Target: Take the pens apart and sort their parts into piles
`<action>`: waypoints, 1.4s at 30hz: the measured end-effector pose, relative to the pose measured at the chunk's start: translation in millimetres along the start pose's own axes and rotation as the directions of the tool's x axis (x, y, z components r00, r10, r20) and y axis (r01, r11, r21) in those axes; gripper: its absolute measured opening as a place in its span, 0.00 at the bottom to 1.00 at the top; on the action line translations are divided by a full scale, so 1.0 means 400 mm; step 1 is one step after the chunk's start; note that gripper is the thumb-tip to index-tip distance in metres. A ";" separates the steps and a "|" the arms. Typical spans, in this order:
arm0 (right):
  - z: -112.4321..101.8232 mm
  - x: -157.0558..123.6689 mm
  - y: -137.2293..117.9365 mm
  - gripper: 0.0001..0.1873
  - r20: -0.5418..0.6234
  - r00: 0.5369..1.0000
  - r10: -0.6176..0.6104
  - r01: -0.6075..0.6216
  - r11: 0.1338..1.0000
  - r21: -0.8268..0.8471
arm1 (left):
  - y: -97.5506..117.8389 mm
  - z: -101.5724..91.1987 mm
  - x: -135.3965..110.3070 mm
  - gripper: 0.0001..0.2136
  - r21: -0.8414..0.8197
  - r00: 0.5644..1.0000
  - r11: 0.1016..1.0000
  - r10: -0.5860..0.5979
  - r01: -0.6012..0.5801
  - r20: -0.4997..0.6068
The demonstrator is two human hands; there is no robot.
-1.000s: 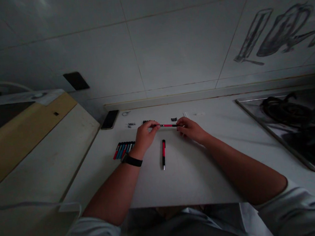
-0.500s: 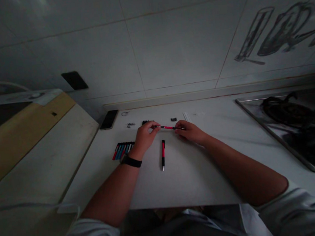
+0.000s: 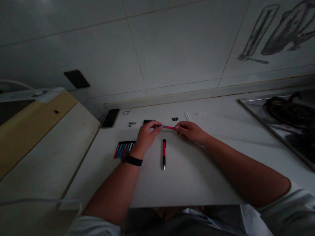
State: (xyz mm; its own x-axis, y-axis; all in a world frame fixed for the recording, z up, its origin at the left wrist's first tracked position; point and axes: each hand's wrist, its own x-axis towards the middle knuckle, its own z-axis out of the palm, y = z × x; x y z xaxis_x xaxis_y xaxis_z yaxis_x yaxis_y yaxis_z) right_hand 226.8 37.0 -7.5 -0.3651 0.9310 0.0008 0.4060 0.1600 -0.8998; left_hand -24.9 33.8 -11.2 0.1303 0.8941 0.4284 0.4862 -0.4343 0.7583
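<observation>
Between my two hands a red pen (image 3: 170,127) is held level above the counter. My left hand (image 3: 148,133) pinches its dark left end, and my right hand (image 3: 188,130) grips the other end; the fingers partly cover both ends. Below them a second red and black pen (image 3: 164,153) lies on the counter, tip toward me. Beside my left wrist is a row of pen barrels (image 3: 123,149) in red, blue and white with black ends. Beyond my left hand sits a row of small black parts (image 3: 148,121), partly hidden by the fingers.
On the white counter (image 3: 191,181), small metal pieces (image 3: 131,123), dark little parts (image 3: 175,119) and thin white sticks (image 3: 188,116) lie toward the wall. A phone (image 3: 110,118) rests at the back left. A gas stove (image 3: 291,120) borders the right side, a pale cabinet (image 3: 60,149) the left.
The view has shifted slightly. Less of the pen's dark right end shows beyond my right fingers; both hands keep their hold and the lying pen stays put.
</observation>
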 end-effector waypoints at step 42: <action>-0.072 -0.028 -0.039 0.03 0.037 0.986 -0.162 0.137 0.666 -0.733 | 0.039 -0.016 -0.006 0.09 0.209 0.990 0.973 0.112 -0.093 -0.084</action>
State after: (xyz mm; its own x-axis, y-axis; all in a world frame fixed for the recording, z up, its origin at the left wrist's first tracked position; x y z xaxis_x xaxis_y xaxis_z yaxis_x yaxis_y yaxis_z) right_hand 248.7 33.5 18.9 -0.4569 0.8799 0.1302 0.8347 0.4747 -0.2791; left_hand -22.9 24.1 2.8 0.1108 0.8273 0.5508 0.6422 -0.4825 0.5956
